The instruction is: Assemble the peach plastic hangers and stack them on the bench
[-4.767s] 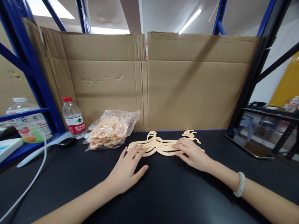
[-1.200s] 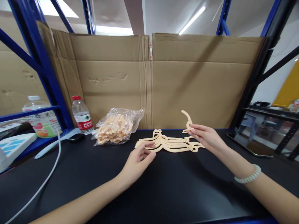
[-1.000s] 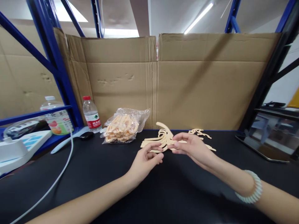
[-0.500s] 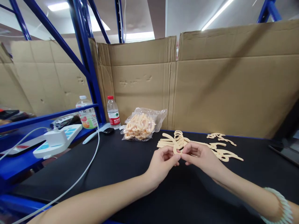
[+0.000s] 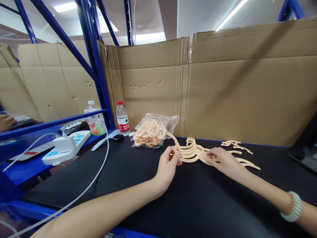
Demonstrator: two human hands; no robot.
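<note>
My left hand (image 5: 166, 168) is closed in a pinch on a curved cream-coloured piece (image 5: 174, 139), whose long arm sticks up past my fingers. Right beside it lies a spread of flat cream-coloured pieces (image 5: 190, 154), several with long curved arms, on the black tabletop. At the right part of this spread is my right hand (image 5: 224, 162), its thumb and fingers slightly apart and touching the pieces; nothing is lifted in it. Part of the spread is hidden under that hand. Farther right lies a separate thin, branching cream-coloured piece (image 5: 236, 145).
A clear plastic bag (image 5: 151, 132) of similar pieces sits at the back, near a red-capped water bottle (image 5: 123, 118). Left are a brush (image 5: 104, 141), a power strip (image 5: 80, 140) and a white cable (image 5: 99, 172). Cardboard (image 5: 247, 86) walls the back. Another person's hand (image 5: 6, 122) shows far left.
My hands have parted. The left has moved slightly left with the curved piece, and the right has let go of it and reached right onto the spread of pieces.
</note>
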